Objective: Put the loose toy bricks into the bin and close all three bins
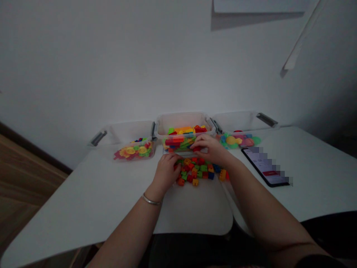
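A pile of small building blocks [192,172] in red, orange, green, yellow and blue lies on a pale board [195,212]. At the pile's left edge is my left hand [166,169], its fingers curled in among the blocks; what they hold, if anything, is hidden. My right hand [210,149] is above the back of the pile, thumb and fingers pinched on a red building block [196,148]. Just behind it stands a clear plastic bin [182,118] holding more coloured blocks.
A second clear bin [125,130] with yellow, red and green pieces stands at the left. The third clear bin [237,118], at the right, holds round coloured pieces. A phone [263,165] lies on the white table [315,167] to the right. A wall rises behind the bins.
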`<state>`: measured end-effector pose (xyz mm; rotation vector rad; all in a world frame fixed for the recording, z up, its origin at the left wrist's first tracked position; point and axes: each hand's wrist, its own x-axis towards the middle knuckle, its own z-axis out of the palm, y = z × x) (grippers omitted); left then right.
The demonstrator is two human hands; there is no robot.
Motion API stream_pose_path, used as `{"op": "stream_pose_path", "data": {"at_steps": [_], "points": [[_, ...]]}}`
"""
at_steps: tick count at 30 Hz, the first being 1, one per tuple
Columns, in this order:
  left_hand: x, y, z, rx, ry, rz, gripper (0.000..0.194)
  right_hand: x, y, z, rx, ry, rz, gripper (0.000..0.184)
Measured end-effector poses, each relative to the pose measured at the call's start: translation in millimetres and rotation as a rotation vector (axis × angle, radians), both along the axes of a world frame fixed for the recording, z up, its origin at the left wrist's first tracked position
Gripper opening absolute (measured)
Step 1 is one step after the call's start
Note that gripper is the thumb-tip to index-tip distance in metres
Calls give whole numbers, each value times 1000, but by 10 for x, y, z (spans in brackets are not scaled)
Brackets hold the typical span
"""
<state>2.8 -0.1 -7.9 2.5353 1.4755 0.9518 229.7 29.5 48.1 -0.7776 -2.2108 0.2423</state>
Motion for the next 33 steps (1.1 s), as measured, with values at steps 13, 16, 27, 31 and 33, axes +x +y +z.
{"op": "stream_pose_path", "data": {"at_steps": [13, 16, 27, 31, 33], "points": [[-16, 13, -34, -1, -14, 4, 23, 104, 352, -230, 148, 862, -537, 30], [-22, 16, -34, -6, -18, 1, 24, 112, 370, -231, 237, 706, -567, 22], [-9, 15, -28, -19, 5, -7, 25, 24, 288, -165, 291, 283, -589, 27], [-6, 5, -3, -29, 12, -9, 26, 43, 291, -193, 330, 165, -653, 30], [-5, 3, 2, -32, 13, -8, 26, 63, 289, -208, 327, 138, -673, 31]]}}
